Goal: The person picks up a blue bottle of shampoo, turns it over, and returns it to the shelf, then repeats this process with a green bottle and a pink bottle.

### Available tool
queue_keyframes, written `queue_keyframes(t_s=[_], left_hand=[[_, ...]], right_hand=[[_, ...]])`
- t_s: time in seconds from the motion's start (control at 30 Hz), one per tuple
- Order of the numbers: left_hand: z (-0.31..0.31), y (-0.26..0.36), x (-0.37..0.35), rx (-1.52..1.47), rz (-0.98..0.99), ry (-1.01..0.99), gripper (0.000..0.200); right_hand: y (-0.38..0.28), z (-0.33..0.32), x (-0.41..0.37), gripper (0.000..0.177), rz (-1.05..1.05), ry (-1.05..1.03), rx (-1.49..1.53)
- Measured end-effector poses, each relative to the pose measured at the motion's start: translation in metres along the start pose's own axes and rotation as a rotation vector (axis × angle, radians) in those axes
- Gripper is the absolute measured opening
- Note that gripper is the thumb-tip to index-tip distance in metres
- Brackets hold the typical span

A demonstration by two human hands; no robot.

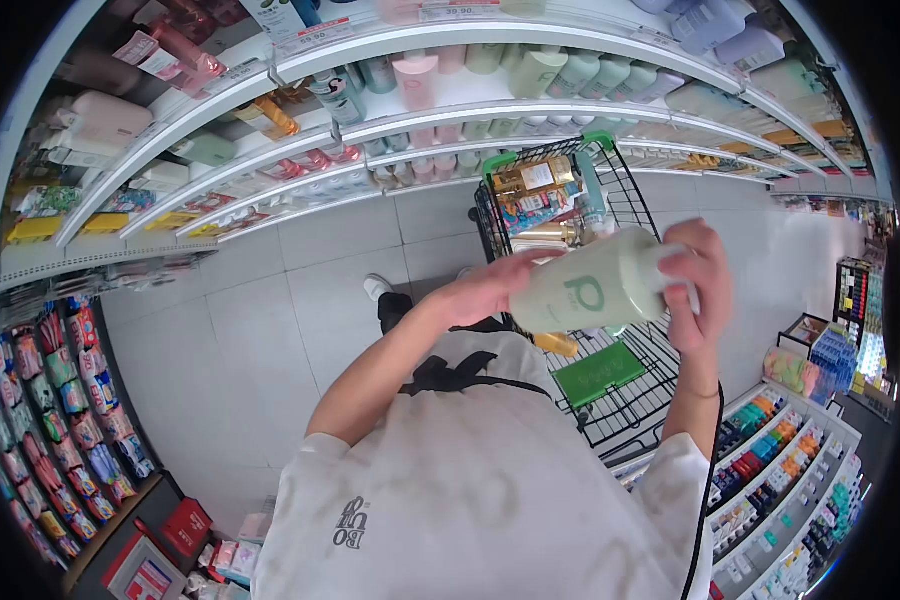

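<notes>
You wear a white short-sleeved T-shirt (480, 490) with faint tan blotches and dark lettering (350, 522) on the left chest. A black strap (455, 375) crosses your waist above dark trousers (394, 310) and a whitish shoe (377, 287). A thin band (706, 394) circles your right forearm; a black cable (709, 500) hangs along your right side.

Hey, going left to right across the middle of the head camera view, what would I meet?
Hanging packets → white shoe → left hand at the bottle's base → pale green bottle → right hand around its top → stacked blue goods.
</notes>
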State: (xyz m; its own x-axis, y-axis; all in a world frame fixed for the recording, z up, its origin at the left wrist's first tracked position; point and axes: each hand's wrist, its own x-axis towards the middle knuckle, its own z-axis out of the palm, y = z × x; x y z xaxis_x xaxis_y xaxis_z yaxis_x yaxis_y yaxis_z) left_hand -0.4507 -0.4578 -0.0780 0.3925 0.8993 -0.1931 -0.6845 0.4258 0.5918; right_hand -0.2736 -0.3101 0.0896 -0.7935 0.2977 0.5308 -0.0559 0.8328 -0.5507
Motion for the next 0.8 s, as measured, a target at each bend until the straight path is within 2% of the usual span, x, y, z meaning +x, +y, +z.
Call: queue_keyframes(t_s=[0.03, 0.1, 0.17, 0.23, 0.3, 0.33, 0.4, 0.43, 0.47, 0.5, 0.53, 0.6, 0.67, 0.73, 0.77, 0.8], left_hand=[[-0.001, -0.003, -0.003, 0.002, 0.003, 0.001, 0.087], [-0.004, -0.009, -0.015, 0.166, -0.037, -0.138, 0.103], [-0.012, -0.034, -0.031, 0.124, 0.007, -0.102, 0.106], [-0.004, -0.036, -0.041, 0.081, 0.038, -0.060, 0.109], [0.018, -0.024, -0.050, -0.276, 0.020, -0.199, 0.108], [0.025, -0.027, -0.054, -0.304, 0.022, -0.082, 0.108], [0.034, -0.016, -0.059, -0.293, -0.008, -0.058, 0.105], [0.037, -0.012, -0.061, -0.281, -0.025, -0.037, 0.103], [0.038, -0.013, -0.062, -0.277, -0.027, -0.032, 0.103], [0.042, -0.016, -0.063, -0.309, 0.029, -0.005, 0.101], [0.045, -0.019, -0.063, -0.339, 0.086, 0.021, 0.099], [0.050, -0.019, -0.063, -0.287, 0.128, 0.043, 0.096], [0.051, -0.021, -0.066, -0.237, 0.163, 0.062, 0.093], [0.050, -0.024, -0.072, 0.005, 0.146, 0.212, 0.094], [0.054, -0.026, -0.073, 0.004, 0.146, 0.217, 0.094], [0.060, -0.026, -0.073, 0.123, 0.191, 0.320, 0.094]], right_hand=[[0.007, 0.006, 0.003, 0.016, 0.051, -0.013, 0.053], [0.026, 0.025, 0.003, 0.017, 0.223, 0.010, 0.267], [0.039, 0.046, 0.005, 0.018, 0.299, 0.032, 0.378], [0.042, 0.068, 0.007, 0.019, 0.397, 0.016, 0.634], [0.042, 0.085, 0.014, 0.020, 0.364, 0.020, 0.750], [0.041, 0.093, 0.015, 0.020, 0.370, 0.028, 0.756], [0.039, 0.107, 0.016, 0.022, 0.561, 0.146, 0.945], [0.036, 0.111, 0.016, 0.022, 0.561, 0.150, 0.951], [0.032, 0.113, 0.017, 0.025, 0.669, 0.205, 1.059], [0.028, 0.116, 0.017, 0.029, 0.779, 0.256, 1.166], [0.024, 0.120, 0.017, 0.029, 0.776, 0.255, 1.170], [0.017, 0.125, 0.015, 0.039, 0.812, 0.314, 1.467], [0.013, 0.126, 0.010, 0.043, 0.796, 0.298, 1.455], [0.010, 0.124, 0.006, 0.048, 0.779, 0.277, 1.443], [0.008, 0.122, 0.004, 0.050, 0.762, 0.278, 1.459], [0.008, 0.119, 0.003, 0.052, 0.743, 0.281, 1.473]])
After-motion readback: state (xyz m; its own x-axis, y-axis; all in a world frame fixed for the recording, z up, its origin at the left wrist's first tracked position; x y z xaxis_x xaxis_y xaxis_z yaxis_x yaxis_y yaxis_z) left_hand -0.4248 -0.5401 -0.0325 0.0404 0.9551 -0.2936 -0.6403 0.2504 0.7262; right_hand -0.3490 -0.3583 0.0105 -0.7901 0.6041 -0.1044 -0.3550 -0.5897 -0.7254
